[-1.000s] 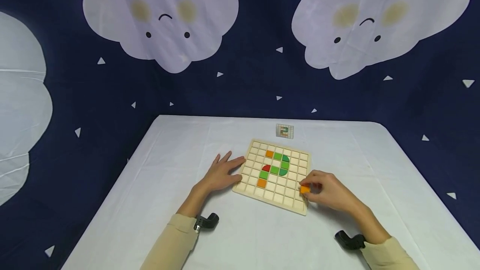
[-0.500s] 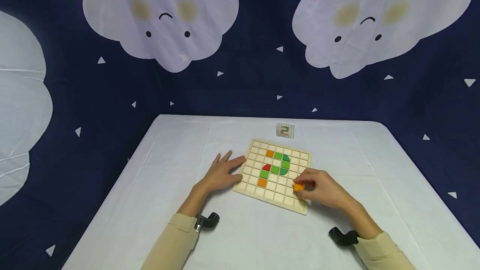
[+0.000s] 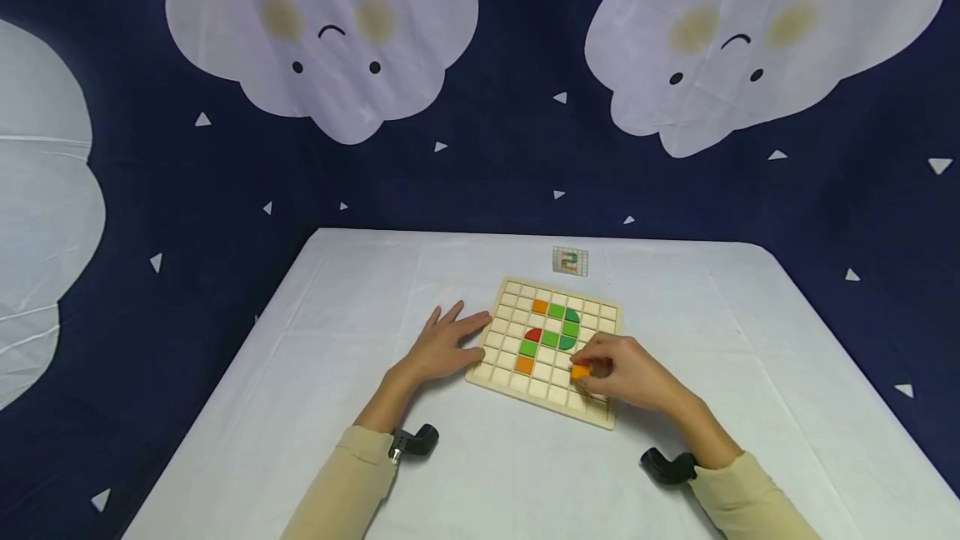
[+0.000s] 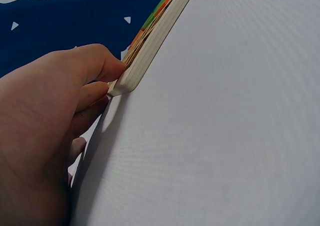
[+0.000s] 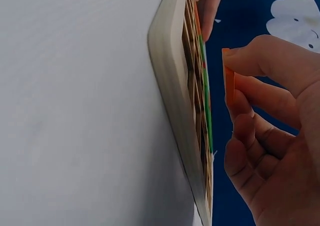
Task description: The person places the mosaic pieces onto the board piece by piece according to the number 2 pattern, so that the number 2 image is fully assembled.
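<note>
A wooden grid board point(image 3: 510, 377) lies on the white table, with green, orange and red tiles set in some of its squares. My right hand point(image 3: 633, 369) pinches an orange square tile point(image 3: 580, 372) over the board's right part. In the right wrist view the orange tile point(image 5: 228, 78) stands on edge between thumb and fingers, apart from the board. My left hand point(image 3: 442, 347) lies with fingers spread at the board's left edge. The left wrist view shows the left hand's point(image 4: 55, 95) thumb touching the board's corner point(image 4: 125, 83).
Behind the board lies a small card point(image 3: 570, 262) printed with a coloured grid pattern. White tablecloth point(image 3: 360, 290) surrounds the board, and a dark blue cloth point(image 3: 487, 182) with clouds hangs at the back. Each wrist carries a black camera mount point(image 3: 667, 467).
My right hand has moved left with the orange tile, from the board's right edge to over its squares. The left hand and the board have stayed in place.
</note>
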Demonstrator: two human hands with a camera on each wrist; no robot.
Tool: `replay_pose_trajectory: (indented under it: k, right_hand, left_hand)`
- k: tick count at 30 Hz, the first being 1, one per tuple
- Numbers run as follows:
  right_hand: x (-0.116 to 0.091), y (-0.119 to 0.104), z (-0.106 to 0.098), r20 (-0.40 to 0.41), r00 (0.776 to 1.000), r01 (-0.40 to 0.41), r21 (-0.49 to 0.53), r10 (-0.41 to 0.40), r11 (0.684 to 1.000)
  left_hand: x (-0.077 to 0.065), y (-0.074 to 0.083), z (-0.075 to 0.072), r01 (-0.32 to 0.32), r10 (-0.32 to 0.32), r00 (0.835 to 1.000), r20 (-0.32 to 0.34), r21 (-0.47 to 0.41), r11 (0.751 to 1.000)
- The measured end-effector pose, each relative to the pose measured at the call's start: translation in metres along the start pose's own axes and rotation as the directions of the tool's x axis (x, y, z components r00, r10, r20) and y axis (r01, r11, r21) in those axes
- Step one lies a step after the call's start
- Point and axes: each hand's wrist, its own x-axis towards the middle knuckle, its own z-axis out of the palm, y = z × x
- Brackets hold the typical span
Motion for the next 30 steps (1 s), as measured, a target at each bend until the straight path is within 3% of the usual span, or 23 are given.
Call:
replay_pose_trajectory:
  k: [21,30]
  right_hand:
    - [0.024,-0.009,0.018,0.029,0.999,0.037,-0.091,-0.035,0.995]
    - [0.034,-0.012,0.021,0.051,0.994,0.108,-0.142,-0.101,0.984]
  left_hand:
    - [-0.004,0.0,0.001,-0.007,0.007,1.0,-0.003,-0.003,1.0]
    - [-0.002,0.001,-0.001,-0.011,0.011,1.0,-0.001,-0.003,1.0]
